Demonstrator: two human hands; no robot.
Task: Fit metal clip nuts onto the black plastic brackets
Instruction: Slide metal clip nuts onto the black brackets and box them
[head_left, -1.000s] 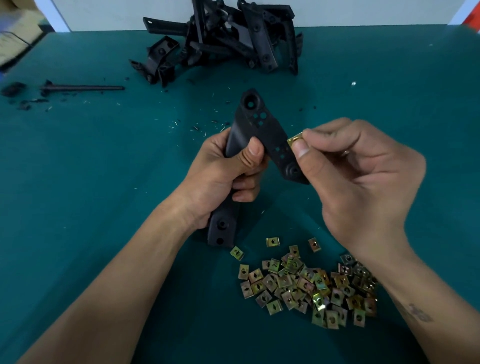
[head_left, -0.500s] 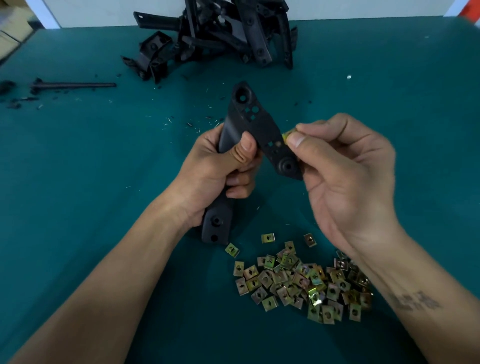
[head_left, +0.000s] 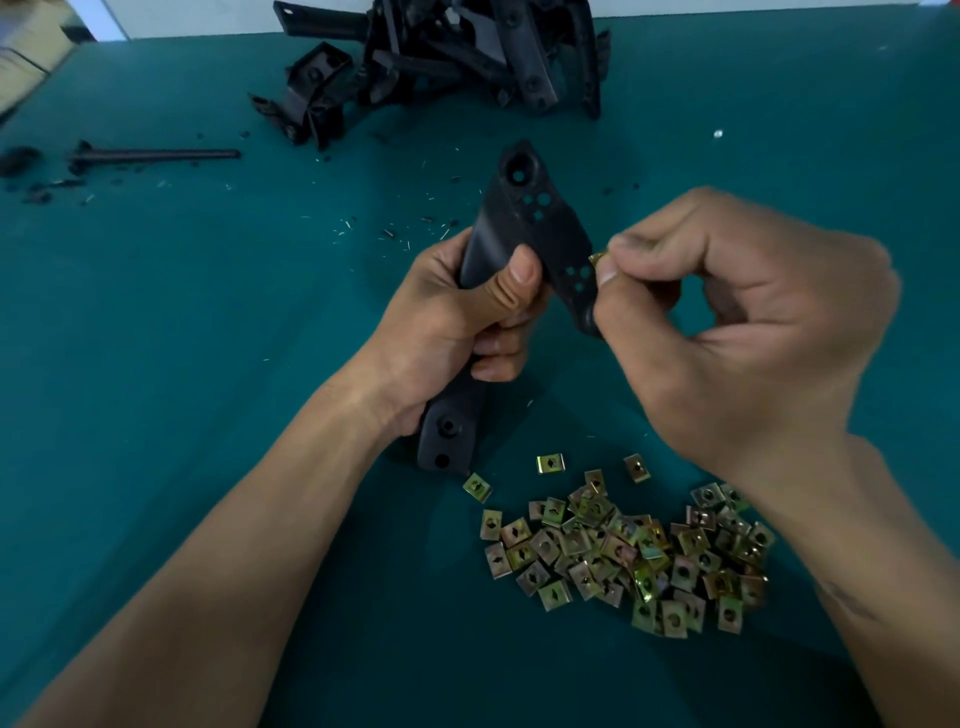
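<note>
A long black plastic bracket (head_left: 524, 218) with small round holes stands tilted above the green table, its lower end near the tabletop. My left hand (head_left: 457, 332) grips its middle, thumb across the front. My right hand (head_left: 737, 332) pinches a brass-coloured clip nut (head_left: 595, 258) between thumb and forefinger, right at the bracket's right edge beside a group of three holes. Only a corner of the nut shows. A heap of loose clip nuts (head_left: 623, 551) lies on the table below my right hand.
A pile of black brackets (head_left: 441, 57) lies at the table's far edge. A black rod (head_left: 156, 154) and black scraps lie at the far left. Small shavings are scattered in front of the pile. A cardboard box corner (head_left: 26, 57) shows top left.
My right hand has turned, its fingers curling tighter round the clip nut, and less of the nut now shows at the bracket's edge. My left hand keeps its grip on the bracket.
</note>
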